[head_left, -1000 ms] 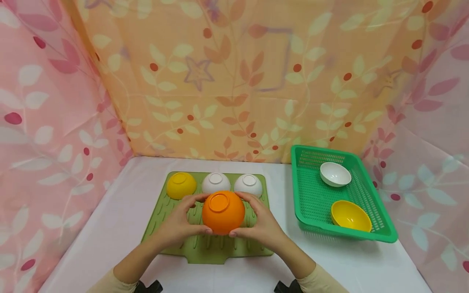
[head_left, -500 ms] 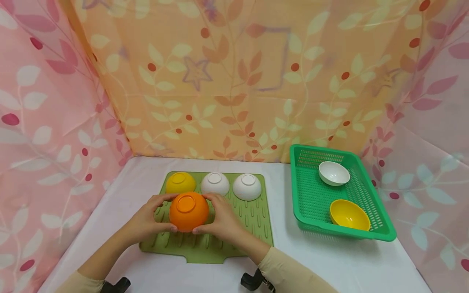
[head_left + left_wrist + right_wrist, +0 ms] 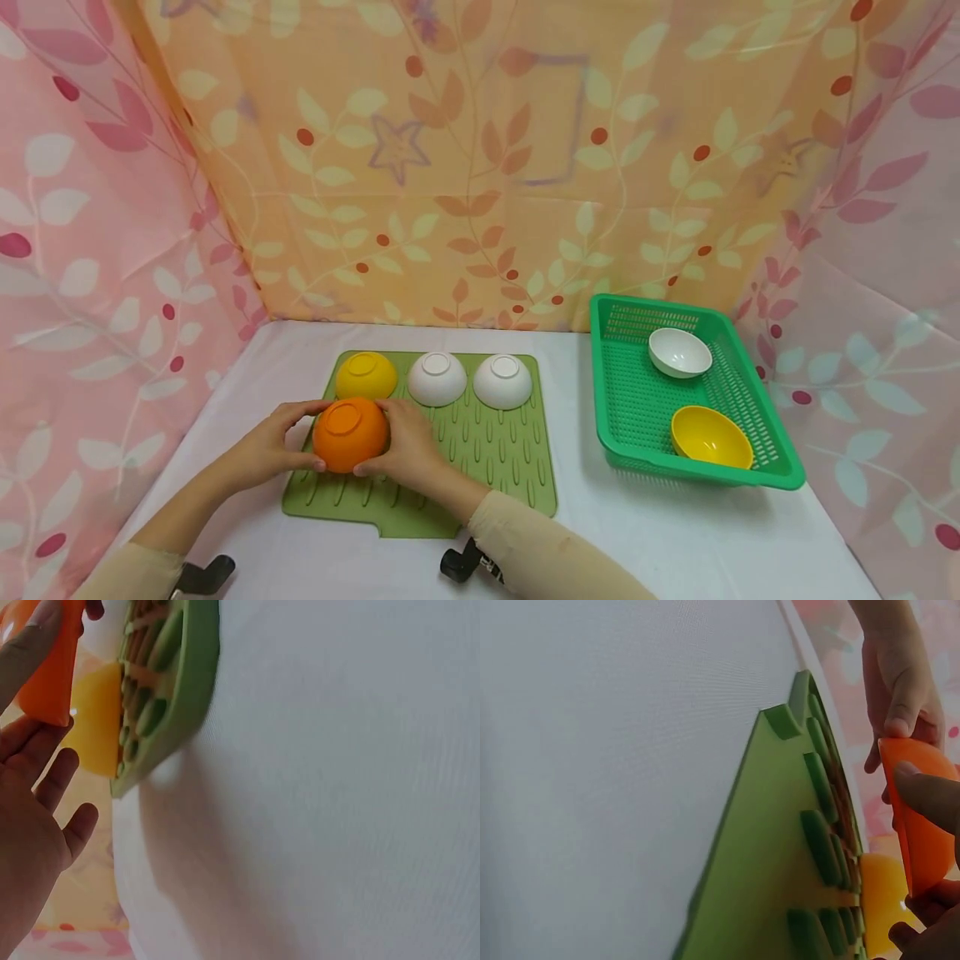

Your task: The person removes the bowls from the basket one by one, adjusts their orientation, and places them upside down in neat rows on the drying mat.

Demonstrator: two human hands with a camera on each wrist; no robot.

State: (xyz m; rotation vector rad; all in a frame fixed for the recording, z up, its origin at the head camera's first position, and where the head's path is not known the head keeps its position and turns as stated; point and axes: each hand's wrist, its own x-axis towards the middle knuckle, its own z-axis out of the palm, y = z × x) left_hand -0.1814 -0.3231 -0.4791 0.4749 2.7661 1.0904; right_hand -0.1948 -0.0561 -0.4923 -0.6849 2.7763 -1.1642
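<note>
An orange bowl [image 3: 349, 437], base up, is held between both hands above the left part of a green drying mat [image 3: 480, 467]. My left hand [image 3: 266, 446] grips its left side, thumb at the near rim and fingers at the far side. On the other side my right hand [image 3: 411, 446] pinches it the same way. The wrist views show a gap between the orange bowl [image 3: 928, 825] and the mat's ridges [image 3: 821, 847]. Just behind it, a yellow bowl [image 3: 366, 377] sits upside down on the mat, with two white bowls [image 3: 437, 380] in the same row.
A green basket [image 3: 600, 392] stands to the right on the white tablecloth [image 3: 570, 533]. Inside it lie a white bowl [image 3: 679, 353] and a yellow bowl [image 3: 711, 437], both mouth up. Patterned cloth [image 3: 465, 167] walls the table at the back and sides.
Both hands have carried the orange bowl leftward, from in front of the white bowls to in front of the upside-down yellow one. The bowls on the mat and in the basket stay put.
</note>
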